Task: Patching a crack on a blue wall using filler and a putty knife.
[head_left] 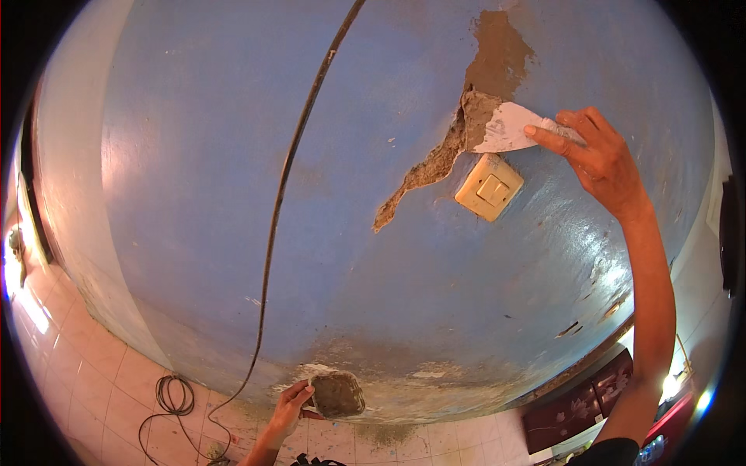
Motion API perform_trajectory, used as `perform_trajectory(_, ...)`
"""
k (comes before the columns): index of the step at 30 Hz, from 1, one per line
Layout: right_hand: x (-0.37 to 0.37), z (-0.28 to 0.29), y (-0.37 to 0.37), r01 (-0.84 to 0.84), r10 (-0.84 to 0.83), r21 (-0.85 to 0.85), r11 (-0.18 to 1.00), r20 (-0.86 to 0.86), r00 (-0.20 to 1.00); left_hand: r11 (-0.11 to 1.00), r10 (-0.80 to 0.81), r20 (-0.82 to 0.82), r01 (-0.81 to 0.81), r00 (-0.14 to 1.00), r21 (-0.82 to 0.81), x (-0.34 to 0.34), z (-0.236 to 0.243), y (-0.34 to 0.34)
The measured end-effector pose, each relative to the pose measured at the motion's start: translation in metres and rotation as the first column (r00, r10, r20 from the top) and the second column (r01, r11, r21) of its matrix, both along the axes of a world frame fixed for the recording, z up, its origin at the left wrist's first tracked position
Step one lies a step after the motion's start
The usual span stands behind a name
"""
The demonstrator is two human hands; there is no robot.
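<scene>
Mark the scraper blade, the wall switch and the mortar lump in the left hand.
scraper blade (507,128), head view, middle of the white blade.
wall switch (489,187), head view, on its rocker.
mortar lump (337,394), head view, its grey top.

A cream light switch sits on a blue wall, beside a black cable that runs down to a coil on the pale tiled floor.
</scene>
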State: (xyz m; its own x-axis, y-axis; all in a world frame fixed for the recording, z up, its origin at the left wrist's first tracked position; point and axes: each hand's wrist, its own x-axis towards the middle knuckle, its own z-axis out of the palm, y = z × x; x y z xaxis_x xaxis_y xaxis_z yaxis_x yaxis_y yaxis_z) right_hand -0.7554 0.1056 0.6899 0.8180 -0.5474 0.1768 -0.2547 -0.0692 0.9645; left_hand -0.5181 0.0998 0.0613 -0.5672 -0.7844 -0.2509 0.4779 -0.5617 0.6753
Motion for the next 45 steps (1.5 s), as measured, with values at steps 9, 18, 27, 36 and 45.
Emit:
perform_trajectory(9,0.004,0.041,-0.004,0.086,-0.081,0.020,0.996,-0.174,0.981,0.999,-0.043,-0.043,0.043,0.998,-0.002,-0.030,-0.006,0.001)
perform_trajectory(18,-0.020,0.049,0.035,0.208,-0.211,-0.033,0.978,-0.103,0.972,0.996,-0.075,-0.037,0.073,0.997,-0.059,-0.029,0.003,0.012)
perform_trajectory(27,0.017,0.021,0.010,0.041,-0.040,-0.064,0.997,0.013,0.999,0.999,-0.011,-0.030,0.010,0.999,-0.053,-0.005,-0.003,0.022)
perform_trajectory(36,-0.001,-0.003,0.004,0.103,-0.086,-0.107,0.989,0.152,0.985,0.998,-0.028,0.002,0.028,1.000,-0.049,0.004,-0.004,0.029)
perform_trajectory(45,-0.018,-0.022,0.047,0.109,-0.068,-0.100,0.989,0.346,0.936,0.997,-0.043,-0.010,0.042,0.999,-0.070,0.009,0.012,0.018)
